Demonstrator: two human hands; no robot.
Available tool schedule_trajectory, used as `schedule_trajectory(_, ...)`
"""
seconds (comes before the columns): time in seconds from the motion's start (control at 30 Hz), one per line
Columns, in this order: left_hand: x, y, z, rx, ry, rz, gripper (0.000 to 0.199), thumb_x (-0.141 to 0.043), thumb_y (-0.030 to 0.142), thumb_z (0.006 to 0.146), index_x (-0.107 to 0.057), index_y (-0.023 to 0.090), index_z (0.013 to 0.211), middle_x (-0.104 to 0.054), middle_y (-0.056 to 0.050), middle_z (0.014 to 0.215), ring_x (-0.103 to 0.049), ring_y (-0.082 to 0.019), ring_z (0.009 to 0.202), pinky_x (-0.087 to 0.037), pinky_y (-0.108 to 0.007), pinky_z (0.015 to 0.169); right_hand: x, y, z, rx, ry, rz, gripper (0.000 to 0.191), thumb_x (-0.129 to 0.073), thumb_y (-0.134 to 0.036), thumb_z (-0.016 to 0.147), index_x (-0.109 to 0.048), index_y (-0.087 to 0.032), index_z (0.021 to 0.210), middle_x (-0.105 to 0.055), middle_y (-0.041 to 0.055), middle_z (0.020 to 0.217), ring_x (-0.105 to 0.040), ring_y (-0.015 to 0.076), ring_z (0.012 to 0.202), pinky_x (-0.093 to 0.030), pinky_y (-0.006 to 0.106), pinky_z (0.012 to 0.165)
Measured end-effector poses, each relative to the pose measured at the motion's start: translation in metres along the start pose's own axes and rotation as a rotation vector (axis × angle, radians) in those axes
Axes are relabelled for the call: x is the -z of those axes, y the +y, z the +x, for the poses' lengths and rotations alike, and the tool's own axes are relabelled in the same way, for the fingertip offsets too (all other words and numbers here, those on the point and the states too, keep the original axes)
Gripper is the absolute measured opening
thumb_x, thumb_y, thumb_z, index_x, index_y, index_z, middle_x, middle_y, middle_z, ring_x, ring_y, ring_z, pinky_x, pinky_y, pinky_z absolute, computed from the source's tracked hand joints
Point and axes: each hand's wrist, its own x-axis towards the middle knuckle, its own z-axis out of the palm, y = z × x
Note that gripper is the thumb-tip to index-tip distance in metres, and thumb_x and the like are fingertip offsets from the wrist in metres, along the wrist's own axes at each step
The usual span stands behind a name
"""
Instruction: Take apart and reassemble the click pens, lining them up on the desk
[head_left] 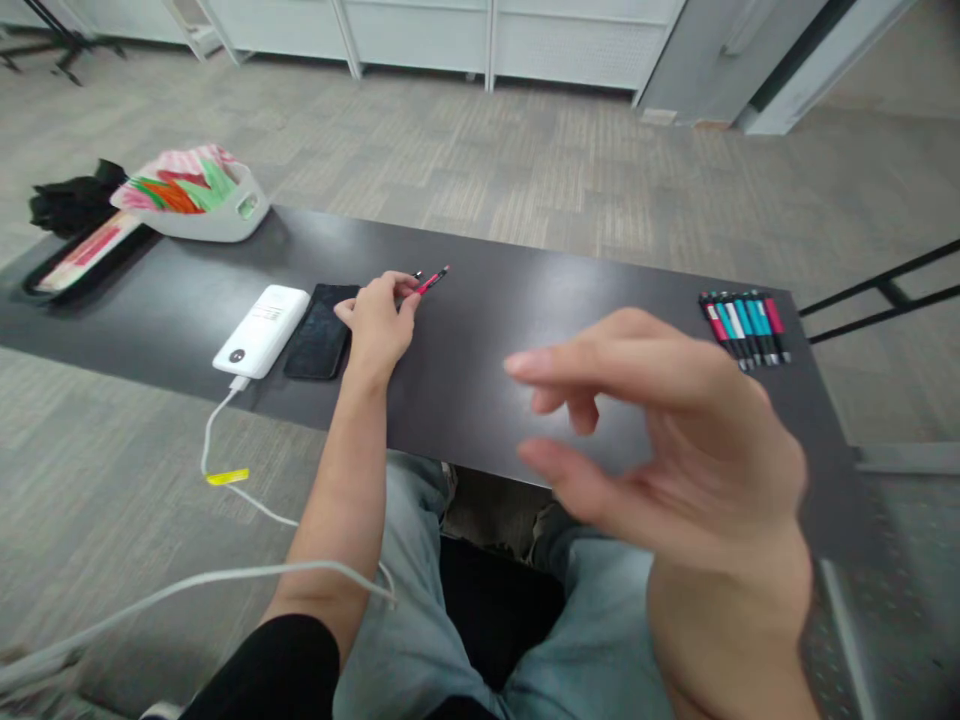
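My left hand (382, 315) is closed on pens above the dark table, beside a black phone. A red-and-black pen (433, 281) sticks out past the fingers, and the dark tip of another shows next to it; the hand hides the rest. Raised close to the camera is my right hand (675, 440), with thumb and fingers apart and nothing between them. Behind it, at the table's right end, several pens (744, 328) in red, teal, white and black lie side by side in a row. The phone (321, 332) lies flat, partly covered by my left hand.
A white power bank (262, 330) lies left of the phone, its white cable (206, 435) hanging over the front edge. Farther left stand a white basket (217, 225) with colourful packets, a black tray (56, 280) and a black cloth-like bundle (75, 197).
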Motion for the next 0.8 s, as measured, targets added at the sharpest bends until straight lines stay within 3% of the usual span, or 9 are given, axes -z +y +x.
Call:
schedule_trajectory(0.07, -0.009, 0.018, -0.002, -0.067, -0.103, -0.257, 0.016, -0.084, 0.035, 0.105, -0.088, 0.034, 0.120, -0.096, -0.011, 0.124, -0.089, -0.044, 0.122, -0.060, -0.072, 0.125, 0.002, 0.034, 0.008, -0.012, -0.026, 0.045, 0.047, -0.093, -0.025, 0.111, -0.087, -0.051, 0.149, -0.088, 0.0002, 0.124, -0.079, 0.0306, 0.093, -0.076, 0.058, 0.086)
schedule_trajectory(0.1, -0.014, 0.028, -0.004, -0.106, -0.152, -0.368, 0.014, -0.085, 0.037, 0.104, -0.089, 0.035, 0.118, -0.096, -0.010, 0.123, -0.090, -0.041, 0.116, -0.066, -0.066, 0.118, 0.002, 0.052, 0.009, -0.030, 0.009, 0.032, 0.041, -0.092, -0.027, 0.112, -0.086, -0.046, 0.148, -0.087, 0.0027, 0.123, -0.078, 0.0309, 0.092, -0.075, 0.059, 0.088)
schedule_trajectory(0.2, -0.032, 0.059, -0.013, -0.200, -0.222, -0.564, 0.010, -0.089, 0.045, 0.105, -0.091, 0.036, 0.109, -0.096, -0.009, 0.119, -0.091, -0.039, 0.108, -0.073, -0.058, 0.106, 0.000, 0.106, -0.003, -0.248, 0.127, -0.010, 0.039, -0.094, -0.041, 0.112, -0.078, -0.038, 0.148, -0.084, 0.0058, 0.120, -0.078, 0.0305, 0.090, -0.072, 0.056, 0.086)
schedule_trajectory(0.33, -0.050, 0.090, -0.025, -0.252, -0.293, -0.657, 0.015, -0.094, 0.051, 0.101, -0.095, 0.038, 0.109, -0.098, -0.008, 0.116, -0.091, -0.039, 0.108, -0.075, -0.058, 0.108, -0.002, 0.152, -0.037, -0.534, 0.177, 0.032, 0.059, -0.097, -0.064, 0.106, -0.070, -0.038, 0.152, -0.083, 0.0087, 0.120, -0.077, 0.0329, 0.088, -0.071, 0.055, 0.081)
schedule_trajectory(0.43, -0.061, 0.105, -0.033, -0.272, -0.373, -0.678, 0.020, -0.098, 0.055, 0.099, -0.097, 0.039, 0.110, -0.099, -0.009, 0.117, -0.092, -0.040, 0.109, -0.075, -0.059, 0.111, -0.001, 0.158, -0.053, -0.560, 0.271, 0.035, 0.069, -0.096, -0.067, 0.105, -0.069, -0.040, 0.163, -0.082, 0.0141, 0.140, -0.079, 0.0350, 0.098, -0.071, 0.056, 0.082)
schedule_trajectory(0.53, -0.072, 0.120, -0.041, -0.308, -0.454, -0.724, 0.022, -0.102, 0.058, 0.099, -0.098, 0.038, 0.108, -0.099, -0.009, 0.116, -0.093, -0.040, 0.109, -0.075, -0.060, 0.113, 0.003, 0.151, -0.059, -0.505, 0.284, -0.015, 0.055, -0.095, -0.065, 0.107, -0.080, -0.042, 0.155, -0.082, 0.0158, 0.146, -0.080, 0.0377, 0.106, -0.072, 0.058, 0.086)
schedule_trajectory(0.63, -0.082, 0.135, -0.048, -0.334, -0.519, -0.786, 0.029, -0.108, 0.064, 0.098, -0.099, 0.037, 0.106, -0.098, -0.009, 0.113, -0.093, -0.038, 0.109, -0.075, -0.059, 0.115, 0.011, 0.148, -0.063, -0.450, 0.238, -0.069, 0.028, -0.086, -0.063, 0.114, -0.087, -0.040, 0.130, -0.085, 0.0144, 0.134, -0.079, 0.0380, 0.105, -0.070, 0.060, 0.096)
schedule_trajectory(0.8, -0.094, 0.154, -0.050, -0.237, -0.476, -0.919, 0.048, -0.124, 0.064, 0.084, -0.099, 0.036, 0.115, -0.098, -0.007, 0.111, -0.092, -0.034, 0.099, -0.074, -0.048, 0.090, 0.025, 0.151, -0.071, -0.498, 0.184, 0.056, 0.028, -0.076, -0.065, 0.119, -0.073, -0.038, 0.113, -0.079, 0.0059, 0.101, -0.073, 0.0342, 0.091, -0.060, 0.052, 0.090)
